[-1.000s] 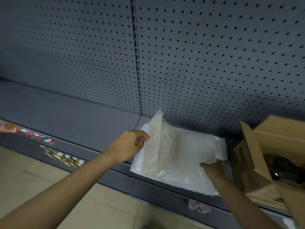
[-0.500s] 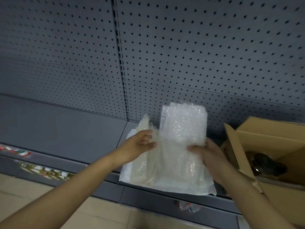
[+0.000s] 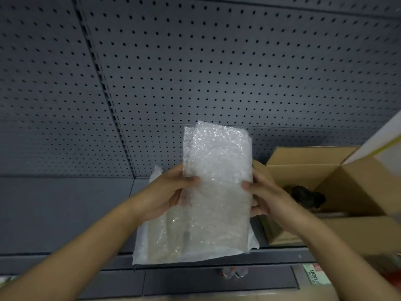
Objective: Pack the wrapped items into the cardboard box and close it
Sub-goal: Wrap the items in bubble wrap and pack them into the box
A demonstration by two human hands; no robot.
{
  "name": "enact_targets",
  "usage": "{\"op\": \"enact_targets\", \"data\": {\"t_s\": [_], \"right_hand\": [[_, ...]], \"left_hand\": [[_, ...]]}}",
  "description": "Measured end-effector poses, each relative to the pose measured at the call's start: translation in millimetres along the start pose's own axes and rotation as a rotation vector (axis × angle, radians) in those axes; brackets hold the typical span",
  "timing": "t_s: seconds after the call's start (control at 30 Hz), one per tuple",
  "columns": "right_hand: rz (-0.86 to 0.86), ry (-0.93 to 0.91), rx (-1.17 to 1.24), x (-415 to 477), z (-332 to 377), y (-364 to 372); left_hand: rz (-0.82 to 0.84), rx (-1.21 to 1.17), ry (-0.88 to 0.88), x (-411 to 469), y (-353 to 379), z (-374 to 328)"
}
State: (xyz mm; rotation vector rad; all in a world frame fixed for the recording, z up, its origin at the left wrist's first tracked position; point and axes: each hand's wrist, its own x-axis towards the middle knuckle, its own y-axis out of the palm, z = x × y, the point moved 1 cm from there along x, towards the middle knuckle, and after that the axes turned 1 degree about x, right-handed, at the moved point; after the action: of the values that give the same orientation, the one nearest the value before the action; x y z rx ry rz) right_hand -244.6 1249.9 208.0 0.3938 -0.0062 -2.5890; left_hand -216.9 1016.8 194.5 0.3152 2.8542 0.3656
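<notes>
I hold a sheet of bubble wrap [image 3: 217, 170] upright in front of me, above the shelf. My left hand [image 3: 167, 192] grips its left edge and my right hand [image 3: 267, 196] grips its right edge. Under it, a pile of white foam sheets and clear wrap [image 3: 173, 242] lies flat on the shelf. To the right stands an open cardboard box [image 3: 358, 183] with its flaps up. A dark wrapped item [image 3: 308, 195] lies inside the box near its left wall.
A grey perforated back panel [image 3: 195, 72] rises behind the grey shelf [image 3: 65, 213]. The shelf's front rail [image 3: 217, 276] carries a price label [image 3: 314, 275] at the right. A white flap or board [image 3: 386, 135] leans at the far right edge.
Both hands raised the bubble wrap sheet off the pile and now hold it upright by its two sides. The view shifted right, showing more of the box.
</notes>
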Motion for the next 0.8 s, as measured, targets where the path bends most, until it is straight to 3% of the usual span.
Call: {"op": "enact_targets", "data": {"t_s": [0.23,0.47,0.67,0.8], "right_hand": [[-0.038,-0.158,0.203,-30.5,10.5,-37.5],[-0.102,-0.261,0.417,-39.2,10.1,-121.1],[-0.127,-0.15,0.239,-20.9,13.4,-220.3],[-0.057,-0.097,0.489,-23.6,16.4,-277.1]], "left_hand": [[0.206,-0.117,-0.037,25.2,26.3,-8.9],[0.389,-0.257,-0.051,65.9,100.7,-14.7],[0.19,0.019,-0.104,130.4,182.6,-13.2],[0.011,-0.072,0.001,162.1,222.4,-0.5]]}}
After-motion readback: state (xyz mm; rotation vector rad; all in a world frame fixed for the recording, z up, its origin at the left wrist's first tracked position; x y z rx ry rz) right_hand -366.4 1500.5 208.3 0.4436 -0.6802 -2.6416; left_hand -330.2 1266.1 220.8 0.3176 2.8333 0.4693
